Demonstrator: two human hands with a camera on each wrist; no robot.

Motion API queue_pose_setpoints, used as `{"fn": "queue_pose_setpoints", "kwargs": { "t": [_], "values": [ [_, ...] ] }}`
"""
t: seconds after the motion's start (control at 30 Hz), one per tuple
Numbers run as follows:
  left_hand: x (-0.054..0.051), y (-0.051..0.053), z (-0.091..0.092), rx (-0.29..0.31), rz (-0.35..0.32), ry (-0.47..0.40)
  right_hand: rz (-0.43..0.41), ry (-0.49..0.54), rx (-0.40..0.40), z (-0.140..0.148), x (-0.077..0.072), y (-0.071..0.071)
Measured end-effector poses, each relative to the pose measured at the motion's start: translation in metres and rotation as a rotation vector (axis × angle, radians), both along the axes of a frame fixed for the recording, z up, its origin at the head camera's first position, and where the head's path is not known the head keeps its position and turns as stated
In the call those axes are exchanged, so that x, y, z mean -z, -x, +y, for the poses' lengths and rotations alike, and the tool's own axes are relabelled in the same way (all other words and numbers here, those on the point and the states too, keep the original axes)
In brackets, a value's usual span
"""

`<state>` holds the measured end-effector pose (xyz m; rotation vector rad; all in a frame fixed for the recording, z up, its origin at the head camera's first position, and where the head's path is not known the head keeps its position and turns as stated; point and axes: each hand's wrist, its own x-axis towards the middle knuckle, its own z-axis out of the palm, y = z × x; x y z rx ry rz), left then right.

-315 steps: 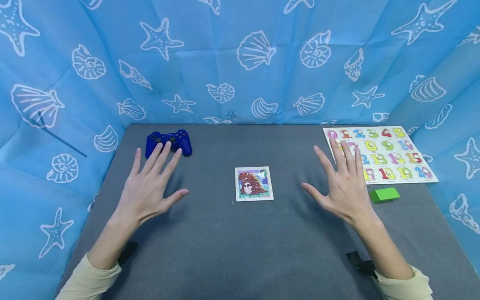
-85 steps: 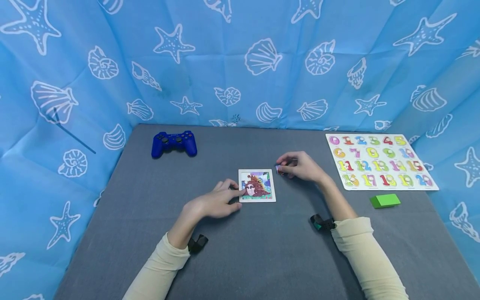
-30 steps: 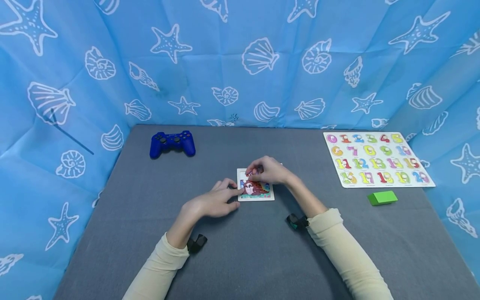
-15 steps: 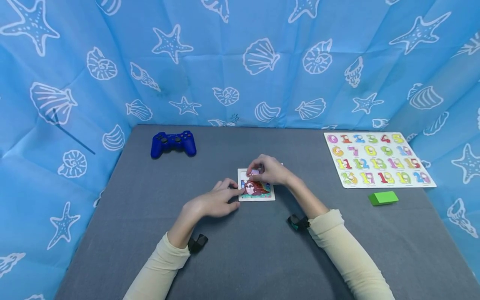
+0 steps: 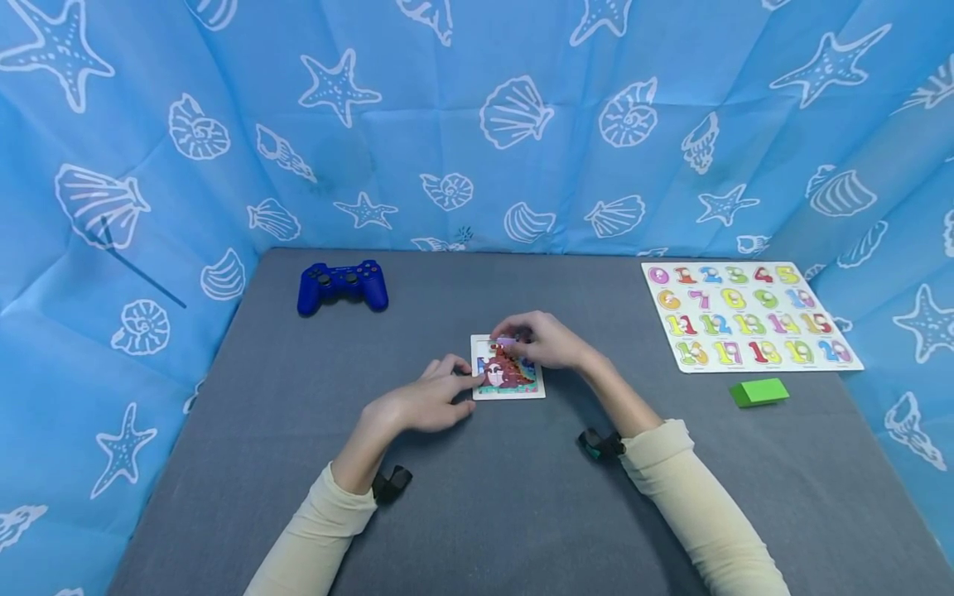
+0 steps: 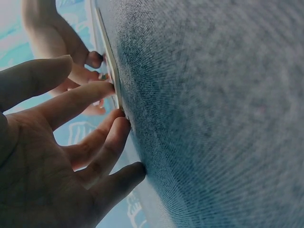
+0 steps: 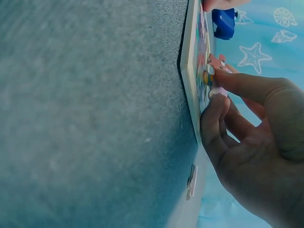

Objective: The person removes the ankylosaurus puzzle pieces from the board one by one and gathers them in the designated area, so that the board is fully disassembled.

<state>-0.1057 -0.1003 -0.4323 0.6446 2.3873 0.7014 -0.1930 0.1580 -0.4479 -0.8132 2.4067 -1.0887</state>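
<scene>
A small square jigsaw puzzle [image 5: 480,343] with a white frame and a brown dinosaur picture lies mid-table. White backing shows at its upper left. My left hand [image 5: 421,404] rests at its left side, fingers loosely extended; in the left wrist view, the index fingertip touches the frame's edge [image 6: 112,66]. Over the upper part of the puzzle, my right hand [image 5: 550,341] pinches a puzzle piece [image 7: 217,62] between thumb and fingers. Orange and purple show on this piece, which is tilted just above the picture. My right fingers hide the puzzle's upper right.
A loose piece [image 7: 192,182] lies on the grey cloth beyond the puzzle in the right wrist view. A blue game controller [image 5: 343,286] sits at the back left. To the right are a number board [image 5: 753,317] and a green block [image 5: 759,392]. A blue curtain [image 5: 417,149] surrounds the table.
Both hands, earlier raised and spread, came down to the puzzle. My right hand brought a piece from the right over its upper part, then tilted it and shifted slightly right. My left hand stayed put lately.
</scene>
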Motion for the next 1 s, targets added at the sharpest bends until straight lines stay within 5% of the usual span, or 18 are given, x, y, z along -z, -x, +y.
{"fn": "queue_pose_setpoints", "kwargs": {
  "t": [0.1,0.23,0.7,0.73,1.0],
  "values": [
    [-0.004,-0.001,0.002,-0.024,-0.019,0.011,0.012,0.007,0.006,0.001,-0.001,-0.001],
    [0.019,0.008,-0.002,-0.01,0.001,0.005,0.021,0.02,0.016,0.005,0.0,-0.001],
    [0.017,0.007,-0.003,0.009,0.007,-0.007,-0.061,0.085,0.065,0.04,-0.008,-0.003],
    [0.023,0.008,-0.004,0.02,0.027,-0.008,-0.072,0.085,0.076,0.043,-0.009,-0.003],
    [0.026,0.01,-0.002,0.007,0.017,-0.008,-0.099,0.09,0.139,0.069,-0.01,0.001]
  ]
}}
